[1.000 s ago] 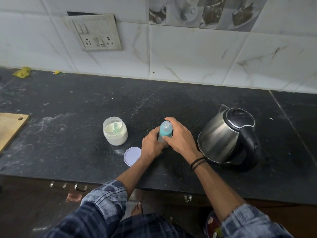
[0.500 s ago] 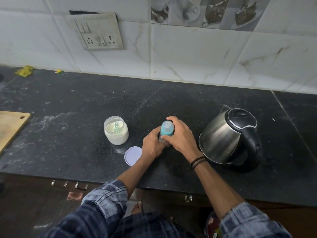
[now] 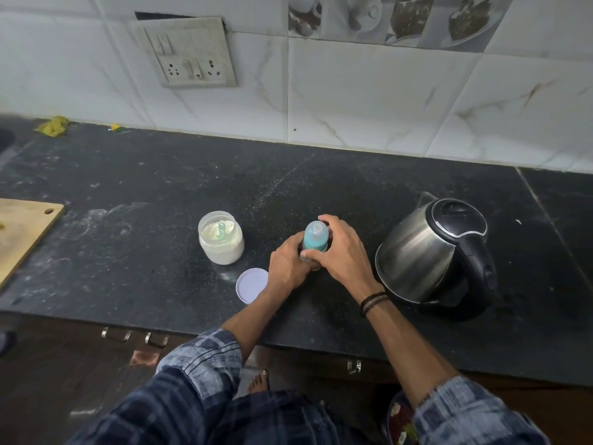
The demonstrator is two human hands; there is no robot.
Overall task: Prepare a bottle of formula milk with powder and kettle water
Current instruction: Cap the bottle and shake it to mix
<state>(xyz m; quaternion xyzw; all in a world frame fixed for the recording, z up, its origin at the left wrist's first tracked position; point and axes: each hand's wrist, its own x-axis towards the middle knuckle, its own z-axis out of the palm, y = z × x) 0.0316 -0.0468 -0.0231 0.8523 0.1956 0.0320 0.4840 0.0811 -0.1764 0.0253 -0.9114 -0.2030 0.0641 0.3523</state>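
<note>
A small baby bottle (image 3: 315, 236) with a teal cap stands upright on the black counter (image 3: 160, 187), near its front edge. My left hand (image 3: 287, 263) grips the bottle's lower body, which it hides. My right hand (image 3: 345, 248) curls around the teal cap from the right. To the left stands an open clear jar of white powder (image 3: 221, 239) with a green scoop in it. Its round pale lid (image 3: 252, 285) lies flat in front of it. A steel kettle (image 3: 436, 252) with a black lid and handle sits to the right.
A wooden cutting board (image 3: 22, 229) lies at the counter's left edge. A wall socket panel (image 3: 189, 56) is on the tiled backsplash, with yellow scraps (image 3: 53, 125) below it at the far left. Drawer handles (image 3: 134, 337) show under the counter edge.
Both hands stay on the bottle; the right hand has shifted slightly around the cap. The jar, lid and kettle have not moved.
</note>
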